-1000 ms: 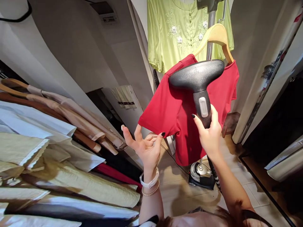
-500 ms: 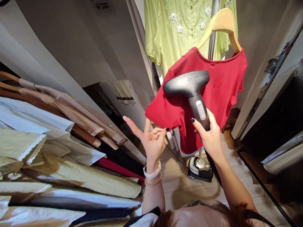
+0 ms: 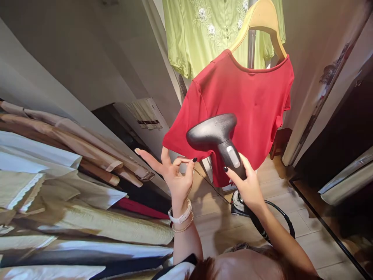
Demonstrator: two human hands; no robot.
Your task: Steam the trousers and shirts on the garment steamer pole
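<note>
Whereas a second ago the black steamer covered the shoulder and upper chest of the red top, its head is now lower, in front of the left-side sleeve and underarm, leaving the whole neckline in view; whether it touches the cloth I cannot tell. The right hand is wrapped around the steamer's handle. The left hand stays pinched on the sleeve's hem, thumb against fingers, index finger stretched out, and the sleeve remains spread. The red top hangs as before from the wooden hanger, in front of the green blouse, though the hanger's hook has left the view. A loop of black hose has appeared beside the right forearm, and the machine's base is now partly hidden behind the right hand
</note>
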